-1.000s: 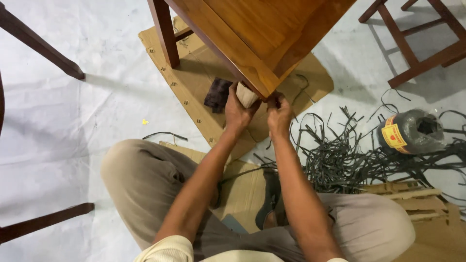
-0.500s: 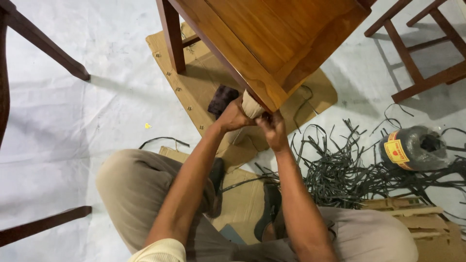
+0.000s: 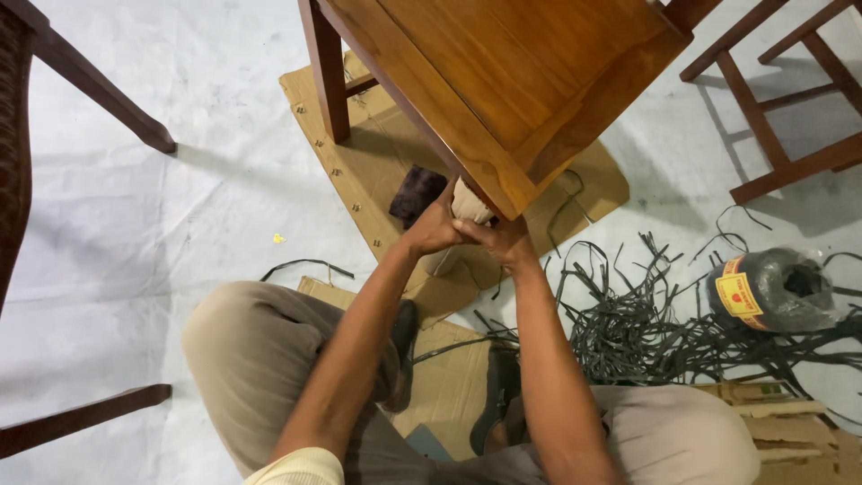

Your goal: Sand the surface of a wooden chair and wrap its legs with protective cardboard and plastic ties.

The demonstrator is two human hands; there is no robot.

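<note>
A big brown wooden chair (image 3: 521,81) stands on flat cardboard (image 3: 377,171) (black strips lie nearby). Under its front corner, the left hand (image 3: 434,229) and right hand (image 3: 505,241) both squeeze a pale paper wrap (image 3: 469,205) around the leg.

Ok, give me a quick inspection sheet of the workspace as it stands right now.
Surface: pale sheeted floor with flattened cardboard under the work.
Job's things: wooden table, seen from above; a pale wrapped piece sits at its near corner; dark brush-like pad lies beside it.
Clutter: loose dark strips in a tangle, dark roll of strapping, small yellow scrap.
Grippers: left hand and right hand both close on the wrapped piece.
Cables: nothing seen.
Surroundings: other wooden furniture frames at right, dark legs at left.
</note>
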